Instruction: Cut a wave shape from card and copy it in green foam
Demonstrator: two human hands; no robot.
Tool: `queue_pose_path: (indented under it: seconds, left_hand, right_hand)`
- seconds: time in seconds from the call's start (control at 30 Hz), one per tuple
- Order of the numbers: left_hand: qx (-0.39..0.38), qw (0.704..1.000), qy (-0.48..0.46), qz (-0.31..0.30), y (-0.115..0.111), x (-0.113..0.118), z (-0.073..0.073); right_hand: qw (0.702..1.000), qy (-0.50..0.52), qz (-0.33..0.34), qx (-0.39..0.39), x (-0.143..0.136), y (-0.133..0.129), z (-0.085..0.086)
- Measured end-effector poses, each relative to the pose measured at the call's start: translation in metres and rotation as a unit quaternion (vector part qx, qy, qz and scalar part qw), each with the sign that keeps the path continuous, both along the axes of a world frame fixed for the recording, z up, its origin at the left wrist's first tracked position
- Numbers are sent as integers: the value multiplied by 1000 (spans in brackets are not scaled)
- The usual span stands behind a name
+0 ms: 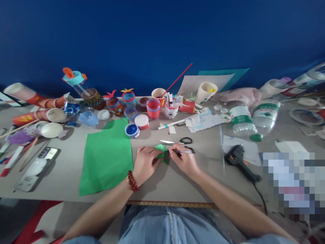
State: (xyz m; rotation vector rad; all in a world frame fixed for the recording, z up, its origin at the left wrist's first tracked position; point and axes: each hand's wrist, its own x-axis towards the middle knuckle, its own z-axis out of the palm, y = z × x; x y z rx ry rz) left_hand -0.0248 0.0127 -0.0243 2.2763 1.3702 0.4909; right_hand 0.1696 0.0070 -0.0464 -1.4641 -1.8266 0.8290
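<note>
Denim lap nearest; left hand (145,161) pins green paper piece (160,150); right hand (183,159) grips pen (185,151) on it.

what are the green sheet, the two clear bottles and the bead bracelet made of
Green sheet: probably matte paper or thin card; it lies flat with crisp straight edges and no shine.
Bottles: clear plastic by the look, see-through, glossy, with printed green-and-white labels.
Bracelet: round dark red beads with a slight gloss; glass, stone or plastic, cannot tell which.
</note>
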Motion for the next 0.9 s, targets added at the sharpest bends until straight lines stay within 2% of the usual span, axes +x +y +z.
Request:
queue_pose_path:
  seconds: [0.9]
  left_hand:
    - [3, 1000, -2, 2, 0, -1, -1]
  right_hand:
    - [1000, -9, 2, 0, 0, 1, 2]
